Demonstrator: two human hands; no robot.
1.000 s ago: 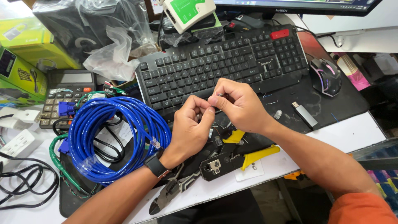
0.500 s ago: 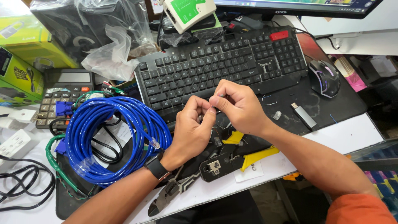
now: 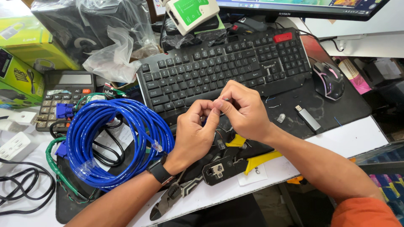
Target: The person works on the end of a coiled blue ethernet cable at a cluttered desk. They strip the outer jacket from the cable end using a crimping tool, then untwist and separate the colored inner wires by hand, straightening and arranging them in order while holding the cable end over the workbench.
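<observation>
My left hand (image 3: 194,135) and my right hand (image 3: 243,110) meet just in front of the black keyboard (image 3: 223,67), fingertips pinched together on the end of a blue network cable. The cable end itself is mostly hidden by my fingers. A big coil of that blue cable (image 3: 112,141) lies to the left of my left wrist, with a clear plug (image 3: 157,146) on its free end. Under my hands lie a black and yellow crimping tool (image 3: 233,162) and grey side cutters (image 3: 172,195).
A calculator (image 3: 63,96), green boxes (image 3: 23,59), a white power strip (image 3: 14,147) and black cords (image 3: 21,191) sit at the left. A cable tester (image 3: 191,12), plastic-wrapped black bag (image 3: 92,33), mouse (image 3: 328,80) and USB stick (image 3: 307,117) are around the keyboard. The desk edge runs close below.
Both hands stay together at the cable end, with only small finger shifts. The view has drifted slightly; nothing else on the desk has moved.
</observation>
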